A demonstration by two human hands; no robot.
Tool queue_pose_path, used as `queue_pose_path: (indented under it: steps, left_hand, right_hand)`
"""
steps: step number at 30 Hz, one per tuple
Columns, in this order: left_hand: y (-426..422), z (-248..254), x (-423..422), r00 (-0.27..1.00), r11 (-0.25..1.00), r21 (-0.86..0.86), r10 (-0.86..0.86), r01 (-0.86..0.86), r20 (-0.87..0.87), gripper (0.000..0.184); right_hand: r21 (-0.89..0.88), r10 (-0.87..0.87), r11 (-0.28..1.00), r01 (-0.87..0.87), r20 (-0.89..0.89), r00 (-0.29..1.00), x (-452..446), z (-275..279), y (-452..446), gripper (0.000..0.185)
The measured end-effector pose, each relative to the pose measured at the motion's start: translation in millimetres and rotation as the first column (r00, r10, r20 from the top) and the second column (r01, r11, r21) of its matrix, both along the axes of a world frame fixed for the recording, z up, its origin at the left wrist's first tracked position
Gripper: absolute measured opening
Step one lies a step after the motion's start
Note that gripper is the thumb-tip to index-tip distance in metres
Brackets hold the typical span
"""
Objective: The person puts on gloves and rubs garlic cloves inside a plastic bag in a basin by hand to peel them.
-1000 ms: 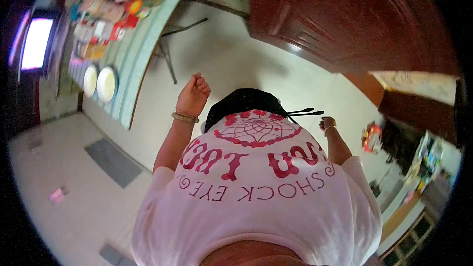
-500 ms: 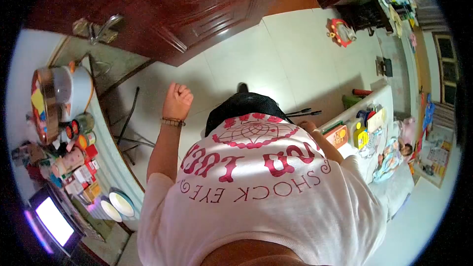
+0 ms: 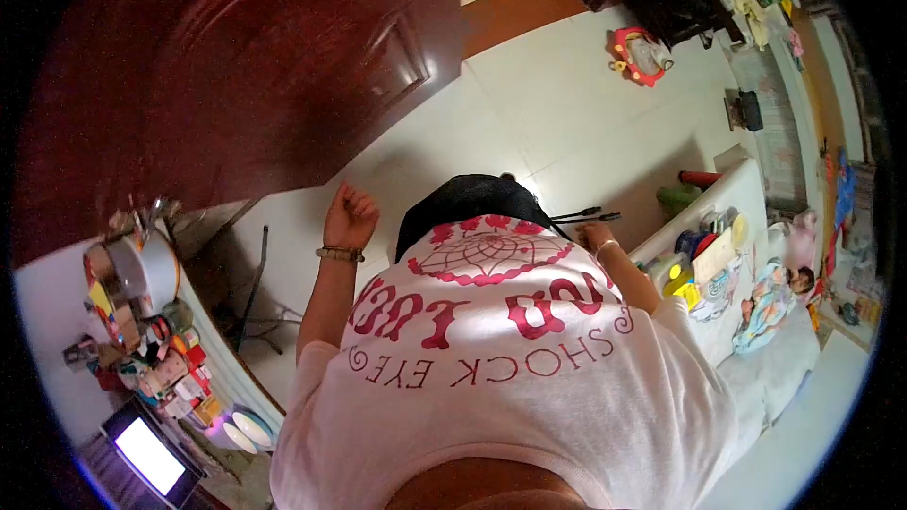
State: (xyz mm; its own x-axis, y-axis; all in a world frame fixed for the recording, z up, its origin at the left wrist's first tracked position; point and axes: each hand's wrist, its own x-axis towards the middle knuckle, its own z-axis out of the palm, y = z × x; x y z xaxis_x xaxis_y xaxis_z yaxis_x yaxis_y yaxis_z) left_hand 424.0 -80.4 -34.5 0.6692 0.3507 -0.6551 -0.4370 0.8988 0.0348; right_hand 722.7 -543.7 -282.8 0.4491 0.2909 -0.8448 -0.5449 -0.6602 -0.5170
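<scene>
My left hand [image 3: 350, 217] hangs in front of me to the left, with a beaded bracelet [image 3: 340, 254] on its wrist. Its fingers are loosely curled, and nothing shows in them. At my right side, my right hand [image 3: 595, 236] is low beside my shirt, its fingers small and partly hidden. Two dark cord ends [image 3: 588, 215] stick out just beyond that hand; whether it touches them I cannot tell. My white shirt [image 3: 510, 321] with red print and the black cloth [image 3: 468, 203] below it fill the middle.
A dark red door [image 3: 236, 66] stands at the upper left. Left is a table with a white pot [image 3: 149, 266], boxes and a lit screen [image 3: 149, 453]. A white table [image 3: 746, 198] with several items is on the right. A red ring-shaped item [image 3: 640, 57] lies on the pale tiled floor [image 3: 529, 113].
The view has shifted and turned; the door looms larger and its handle has dropped lower left. Both hands stay nearly in place beside my body, the left slightly lower.
</scene>
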Motion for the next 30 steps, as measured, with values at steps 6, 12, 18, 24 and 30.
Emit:
queue_pose_path:
  steps: [6,12,18,24,30]
  left_hand:
    - [-15.9,-0.4,156.0,0.995,0.995,0.054,-0.086,0.089,-0.042,0.033]
    - [4.3,-8.5,291.2,0.962,0.965,0.007,-0.263,0.263,0.075,0.034]
    - [41.1,-30.1,442.4,0.899,0.917,0.143,-0.394,0.372,0.192,0.029]
    - [44.3,-38.3,608.7,0.841,0.843,0.218,-0.525,0.491,0.134,0.027]
    - [23.4,-50.5,701.7,0.812,0.798,0.153,-0.579,0.584,-0.079,0.026]
  right_hand:
    - [-0.039,0.486,0.84,-0.542,0.499,0.717,200.9,20.5,-10.1,0.016]
    - [0.131,-0.002,0.99,-0.043,0.328,0.945,330.4,110.2,54.5,0.021]
    - [0.197,-0.346,0.925,0.326,0.08,0.935,391.2,179.7,99.2,0.019]
    - [0.252,-0.327,0.923,0.293,0.106,0.939,465.1,193.6,101.2,0.019]
    - [-0.002,0.171,0.982,-0.19,0.439,0.882,496.1,71.4,18.9,0.018]
